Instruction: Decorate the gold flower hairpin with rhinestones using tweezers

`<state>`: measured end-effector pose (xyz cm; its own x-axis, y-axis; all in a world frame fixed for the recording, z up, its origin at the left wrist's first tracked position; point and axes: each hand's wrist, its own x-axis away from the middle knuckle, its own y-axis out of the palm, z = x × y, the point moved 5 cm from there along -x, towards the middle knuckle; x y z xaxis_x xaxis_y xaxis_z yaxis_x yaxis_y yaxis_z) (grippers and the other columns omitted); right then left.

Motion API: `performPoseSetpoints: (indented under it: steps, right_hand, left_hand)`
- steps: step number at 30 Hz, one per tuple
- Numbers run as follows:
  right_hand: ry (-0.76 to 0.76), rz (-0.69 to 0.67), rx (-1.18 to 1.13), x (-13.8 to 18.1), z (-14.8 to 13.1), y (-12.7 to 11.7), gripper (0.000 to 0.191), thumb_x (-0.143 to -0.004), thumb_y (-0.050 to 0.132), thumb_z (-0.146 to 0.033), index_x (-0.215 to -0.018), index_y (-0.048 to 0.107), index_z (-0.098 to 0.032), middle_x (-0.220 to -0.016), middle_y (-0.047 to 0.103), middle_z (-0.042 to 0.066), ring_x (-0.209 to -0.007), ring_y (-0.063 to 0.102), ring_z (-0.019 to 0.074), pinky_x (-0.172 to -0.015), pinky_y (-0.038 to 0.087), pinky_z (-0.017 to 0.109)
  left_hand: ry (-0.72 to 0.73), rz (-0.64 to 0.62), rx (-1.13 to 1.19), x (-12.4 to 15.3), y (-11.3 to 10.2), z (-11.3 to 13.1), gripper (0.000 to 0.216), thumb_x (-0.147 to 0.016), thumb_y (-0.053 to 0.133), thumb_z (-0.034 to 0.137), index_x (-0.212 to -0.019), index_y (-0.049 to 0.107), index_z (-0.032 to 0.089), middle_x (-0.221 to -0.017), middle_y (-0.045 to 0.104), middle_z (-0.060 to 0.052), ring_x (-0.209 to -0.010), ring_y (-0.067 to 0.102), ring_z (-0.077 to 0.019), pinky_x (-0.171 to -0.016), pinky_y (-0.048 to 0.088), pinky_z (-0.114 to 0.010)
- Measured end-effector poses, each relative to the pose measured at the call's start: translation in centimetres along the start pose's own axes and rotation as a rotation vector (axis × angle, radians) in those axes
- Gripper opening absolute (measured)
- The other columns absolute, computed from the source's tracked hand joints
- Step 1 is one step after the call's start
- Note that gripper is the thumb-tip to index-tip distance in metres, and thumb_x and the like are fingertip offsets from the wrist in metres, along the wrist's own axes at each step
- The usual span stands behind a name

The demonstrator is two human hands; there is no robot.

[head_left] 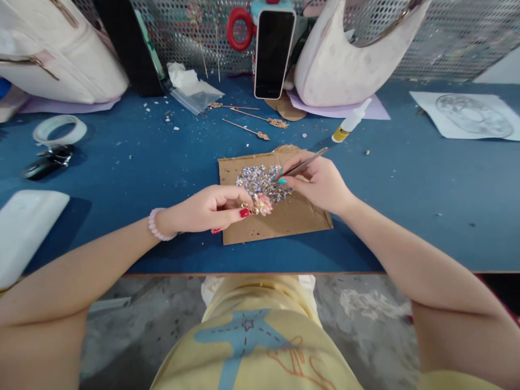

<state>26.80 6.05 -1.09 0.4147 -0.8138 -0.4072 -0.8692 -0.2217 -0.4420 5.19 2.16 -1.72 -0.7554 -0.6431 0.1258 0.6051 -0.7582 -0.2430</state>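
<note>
My left hand (211, 208) is pinched shut on a small pink and gold ornament (262, 204), held just above a brown cardboard sheet (292, 216). My right hand (319, 181) grips metal tweezers (303, 164) whose tips point down into a pile of shiny silver sequins (260, 181) lying on the cardboard. The two hands are close together over the sheet, on a blue table (406, 189).
Gold hairpin sticks (260, 120), a small glue bottle (351, 122) and a phone (274, 51) on a stand lie behind the cardboard. White bags (341, 65) lean on a mesh wall. A tape roll (59, 130), black clips (49, 161), a white pad (24, 227) sit left; a printed sheet (471, 115) right.
</note>
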Motion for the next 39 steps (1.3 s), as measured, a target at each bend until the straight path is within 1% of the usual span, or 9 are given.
performPoseSetpoints:
  steps: [3, 6, 8, 10, 15, 22, 27, 33, 39]
  right_hand:
    - [0.022, -0.19, 0.078, 0.0, -0.2, 0.3, 0.017, -0.088, 0.071, -0.033, -0.088, 0.07, -0.016, -0.087, 0.075, 0.004, -0.076, 0.07, 0.015, -0.071, 0.056, 0.03]
    - [0.053, -0.331, 0.169, 0.2, -0.5, 0.3, 0.015, -0.091, 0.066, -0.033, -0.09, 0.071, -0.018, -0.087, 0.077, 0.004, -0.078, 0.071, 0.0162, -0.074, 0.055, 0.03]
    - [0.058, -0.399, 0.22, 0.3, -0.7, 0.3, 0.016, -0.093, 0.063, -0.032, -0.091, 0.072, -0.019, -0.09, 0.078, 0.004, -0.079, 0.072, 0.0163, -0.076, 0.054, 0.03]
    - [0.04, -0.438, 0.263, 0.3, -0.8, 0.5, 0.017, -0.094, 0.061, -0.032, -0.091, 0.072, -0.02, -0.092, 0.078, 0.003, -0.08, 0.072, 0.0166, -0.077, 0.054, 0.03]
    - [-0.017, -0.477, 0.322, 0.4, -1.0, 0.9, 0.019, -0.096, 0.057, -0.028, -0.088, 0.072, -0.02, -0.097, 0.079, 0.004, -0.084, 0.072, 0.0176, -0.08, 0.053, 0.031]
    - [-0.033, -0.488, 0.35, 0.5, -1.0, 1.1, 0.017, -0.097, 0.056, -0.027, -0.092, 0.07, -0.02, -0.095, 0.078, 0.004, -0.083, 0.071, 0.0173, -0.078, 0.051, 0.031]
    - [-0.048, -0.495, 0.353, 0.6, -1.1, 1.2, 0.017, -0.096, 0.055, -0.025, -0.091, 0.069, -0.019, -0.094, 0.078, 0.004, -0.083, 0.071, 0.0168, -0.077, 0.05, 0.03]
    - [-0.036, -0.494, 0.357, 0.6, -1.4, 1.3, 0.014, -0.095, 0.055, -0.021, -0.092, 0.069, -0.02, -0.096, 0.078, 0.003, -0.086, 0.072, 0.0165, -0.079, 0.051, 0.029]
    - [-0.089, -0.477, 0.392, 0.7, -1.7, 1.5, 0.016, -0.096, 0.054, -0.019, -0.092, 0.069, -0.019, -0.095, 0.078, 0.003, -0.086, 0.071, 0.0169, -0.079, 0.05, 0.029]
  left_hand:
    - [-0.039, -0.123, 0.012, 0.0, 0.5, -0.2, 0.011, -0.099, 0.059, 0.028, -0.104, 0.063, 0.02, -0.056, 0.055, 0.008, -0.04, 0.05, -0.0079, -0.042, 0.042, -0.02]
    - [-0.113, -0.251, 0.021, 0.2, 1.1, -0.6, 0.009, -0.102, 0.056, 0.027, -0.104, 0.061, 0.02, -0.055, 0.057, 0.008, -0.04, 0.049, -0.0067, -0.042, 0.041, -0.017]
    - [-0.151, -0.28, 0.034, 0.2, 1.3, -0.8, 0.008, -0.104, 0.054, 0.026, -0.103, 0.059, 0.02, -0.063, 0.066, 0.004, -0.039, 0.049, -0.0054, -0.04, 0.04, -0.016]
    - [-0.164, -0.279, 0.039, 0.3, 1.4, -0.8, 0.007, -0.105, 0.052, 0.024, -0.104, 0.058, 0.02, -0.071, 0.072, 0.002, -0.038, 0.05, -0.0045, -0.039, 0.041, -0.015]
    - [-0.173, -0.304, 0.01, 0.3, 1.7, -0.9, 0.01, -0.106, 0.051, 0.024, -0.11, 0.059, 0.02, -0.076, 0.076, 0.0, -0.039, 0.053, -0.0047, -0.04, 0.043, -0.016]
    - [-0.172, -0.31, -0.01, 0.3, 1.8, -1.1, 0.012, -0.107, 0.048, 0.023, -0.112, 0.059, 0.019, -0.078, 0.076, 0.0, -0.042, 0.058, -0.0051, -0.044, 0.047, -0.016]
    - [-0.169, -0.309, -0.016, 0.2, 1.6, -1.2, 0.016, -0.108, 0.048, 0.025, -0.119, 0.059, 0.02, -0.081, 0.077, 0.001, -0.044, 0.06, -0.0052, -0.048, 0.05, -0.016]
    - [-0.175, -0.311, -0.047, 0.0, 1.6, -1.1, 0.013, -0.107, 0.047, 0.023, -0.113, 0.058, 0.018, -0.082, 0.077, -0.001, -0.045, 0.062, -0.0063, -0.049, 0.049, -0.018]
    - [-0.197, -0.313, -0.079, -0.2, 1.5, -1.1, 0.011, -0.106, 0.046, 0.024, -0.109, 0.056, 0.019, -0.083, 0.078, -0.001, -0.046, 0.064, -0.0073, -0.049, 0.048, -0.02]
